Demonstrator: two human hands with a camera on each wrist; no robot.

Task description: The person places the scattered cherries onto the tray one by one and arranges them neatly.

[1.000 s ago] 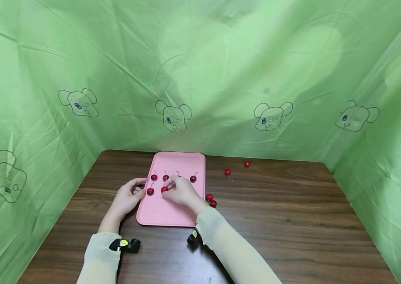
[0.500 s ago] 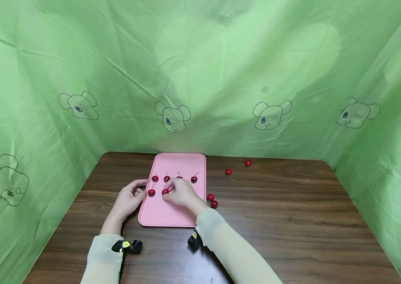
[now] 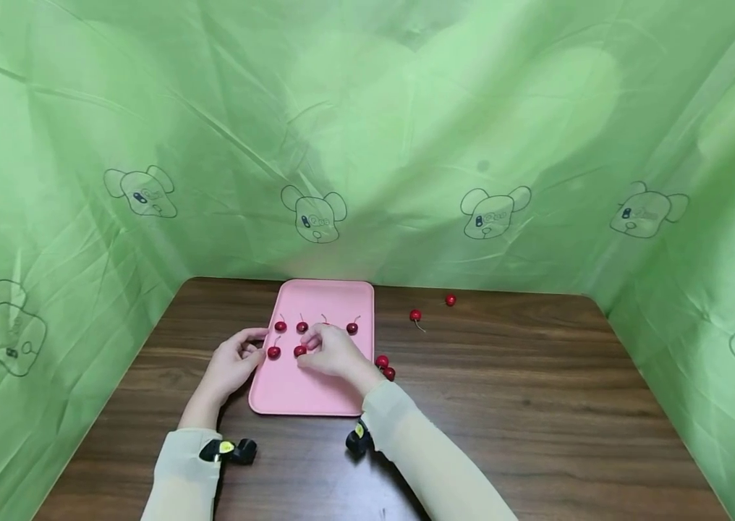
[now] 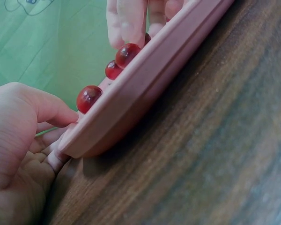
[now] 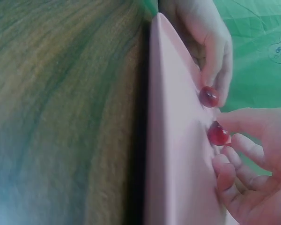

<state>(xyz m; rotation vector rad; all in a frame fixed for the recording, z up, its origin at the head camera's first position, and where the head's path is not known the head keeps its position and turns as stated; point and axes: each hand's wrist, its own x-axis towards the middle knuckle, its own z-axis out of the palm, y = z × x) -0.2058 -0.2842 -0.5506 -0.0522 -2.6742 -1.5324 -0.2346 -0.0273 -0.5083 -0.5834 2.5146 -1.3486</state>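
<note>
Brown wood-grain table (image 3: 537, 405), shallow rectangular pink tray (image 3: 309, 394) on it. My left hand (image 3: 234, 365) pinches the tray's left rim. My right hand (image 3: 335, 354) has thumb and fingers clamped on a round glossy red cherry (image 3: 300, 352) mid-tray, just right of another stemmed red cherry (image 3: 273, 353).

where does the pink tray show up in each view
Head: the pink tray lies in the lower half, slightly left of centre.
Left wrist: the pink tray slants from the left up to the top edge.
Right wrist: the pink tray runs tall, just right of centre.
Shared landmark: the right hand, visible in all three.
</note>
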